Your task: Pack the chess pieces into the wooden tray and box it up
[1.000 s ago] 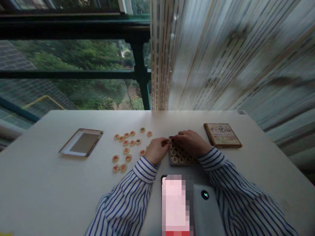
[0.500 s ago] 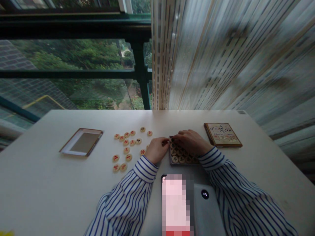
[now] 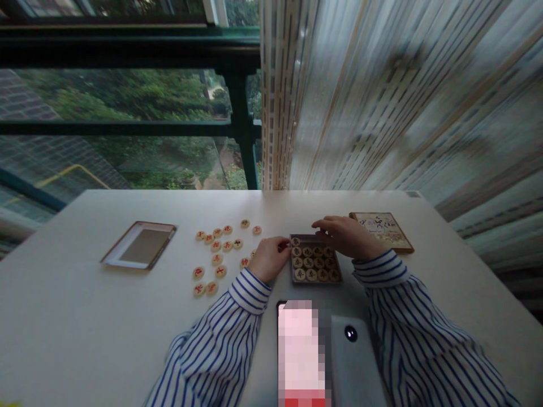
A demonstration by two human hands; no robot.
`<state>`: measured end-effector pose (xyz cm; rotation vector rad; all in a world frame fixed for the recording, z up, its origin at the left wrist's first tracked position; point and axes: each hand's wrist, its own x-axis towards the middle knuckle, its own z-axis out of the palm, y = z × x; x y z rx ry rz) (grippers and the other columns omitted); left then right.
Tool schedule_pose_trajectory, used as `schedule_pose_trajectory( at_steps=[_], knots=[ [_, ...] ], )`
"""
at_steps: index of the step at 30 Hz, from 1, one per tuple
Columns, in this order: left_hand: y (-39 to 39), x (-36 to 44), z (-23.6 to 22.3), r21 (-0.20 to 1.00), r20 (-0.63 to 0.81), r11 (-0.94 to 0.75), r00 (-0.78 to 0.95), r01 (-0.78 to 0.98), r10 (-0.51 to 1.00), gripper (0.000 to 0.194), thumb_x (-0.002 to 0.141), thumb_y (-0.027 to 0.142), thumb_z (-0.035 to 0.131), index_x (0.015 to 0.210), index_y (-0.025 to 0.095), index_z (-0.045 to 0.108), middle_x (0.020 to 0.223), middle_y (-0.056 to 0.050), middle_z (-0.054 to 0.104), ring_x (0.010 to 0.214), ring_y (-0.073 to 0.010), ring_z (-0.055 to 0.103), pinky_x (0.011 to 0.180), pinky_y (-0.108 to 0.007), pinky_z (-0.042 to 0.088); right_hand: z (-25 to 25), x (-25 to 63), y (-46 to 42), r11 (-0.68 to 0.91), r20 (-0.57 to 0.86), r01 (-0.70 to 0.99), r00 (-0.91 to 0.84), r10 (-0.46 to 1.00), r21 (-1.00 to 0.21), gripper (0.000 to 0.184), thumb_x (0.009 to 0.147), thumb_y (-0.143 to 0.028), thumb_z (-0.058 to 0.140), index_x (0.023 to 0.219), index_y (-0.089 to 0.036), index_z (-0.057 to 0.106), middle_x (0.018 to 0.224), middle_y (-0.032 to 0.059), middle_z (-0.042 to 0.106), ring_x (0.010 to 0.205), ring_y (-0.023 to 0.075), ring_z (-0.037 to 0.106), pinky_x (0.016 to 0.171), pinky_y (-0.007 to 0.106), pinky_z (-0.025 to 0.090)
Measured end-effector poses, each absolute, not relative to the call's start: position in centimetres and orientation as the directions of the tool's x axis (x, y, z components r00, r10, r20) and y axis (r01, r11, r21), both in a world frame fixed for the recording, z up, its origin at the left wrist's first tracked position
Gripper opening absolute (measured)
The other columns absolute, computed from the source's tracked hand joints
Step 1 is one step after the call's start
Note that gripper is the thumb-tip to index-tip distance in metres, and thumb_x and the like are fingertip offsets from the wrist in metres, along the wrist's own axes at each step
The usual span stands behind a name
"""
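A small square box (image 3: 316, 282) holds rows of round wooden Chinese chess pieces (image 3: 309, 263) with dark characters. In its back row one piece (image 3: 296, 242) sits at the left corner, with bare tray to the right of it. My left hand (image 3: 270, 257) is closed, its fingertips at the left rim of the box near the back corner. Over the box's back right corner hovers my right hand (image 3: 345, 233), fingers apart and nothing seen in them; it hides part of that corner. Loose pieces (image 3: 217, 259), mostly red-marked, lie scattered left of my left hand.
A shallow lid-like tray (image 3: 144, 246) lies at the left. Behind my right wrist rests a decorated box cover (image 3: 388, 229). A phone (image 3: 299, 350) with a blurred screen and a grey device (image 3: 356, 362) lie in front of me. A curtain (image 3: 360, 113) hangs behind the table.
My right hand has lifted away from the box's back left corner and moved right, uncovering the rows of pieces and the corner piece. My left hand stays at the rim.
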<state>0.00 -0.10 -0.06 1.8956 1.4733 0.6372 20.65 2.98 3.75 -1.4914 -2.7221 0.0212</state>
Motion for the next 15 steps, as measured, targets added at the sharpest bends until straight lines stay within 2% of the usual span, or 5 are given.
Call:
schedule_pose_trajectory(
  at_steps=[5,15],
  knots=[
    [-0.05,0.1,-0.14,0.743,-0.021,-0.145,0.24,0.654,0.971,0.026,0.075,0.023,0.051,0.096,0.016,0.066,0.083,-0.005,0.069,0.077,-0.0152,0.062,0.074,-0.025,0.047,3.44,21.41,3.16,0.499,-0.092,0.866,-0.497,0.863,-0.004,0.031,0.083,-0.024,0.042,0.107,-0.021,0.06,0.098,0.0084,0.064,0.089,0.0191,0.059,0.073,0.027,0.042],
    [-0.2,0.07,-0.03,0.749,0.004,-0.175,0.26,0.639,0.966,0.027,0.075,0.022,0.051,0.097,0.016,0.065,0.083,-0.005,0.069,0.078,-0.0156,0.063,0.073,-0.025,0.047,3.32,21.38,3.4,0.516,-0.156,0.857,-0.511,0.845,-0.009,0.028,0.081,-0.018,0.041,0.091,-0.018,0.067,0.089,0.0087,0.065,0.082,0.0181,0.06,0.069,0.025,0.042]
  ],
)
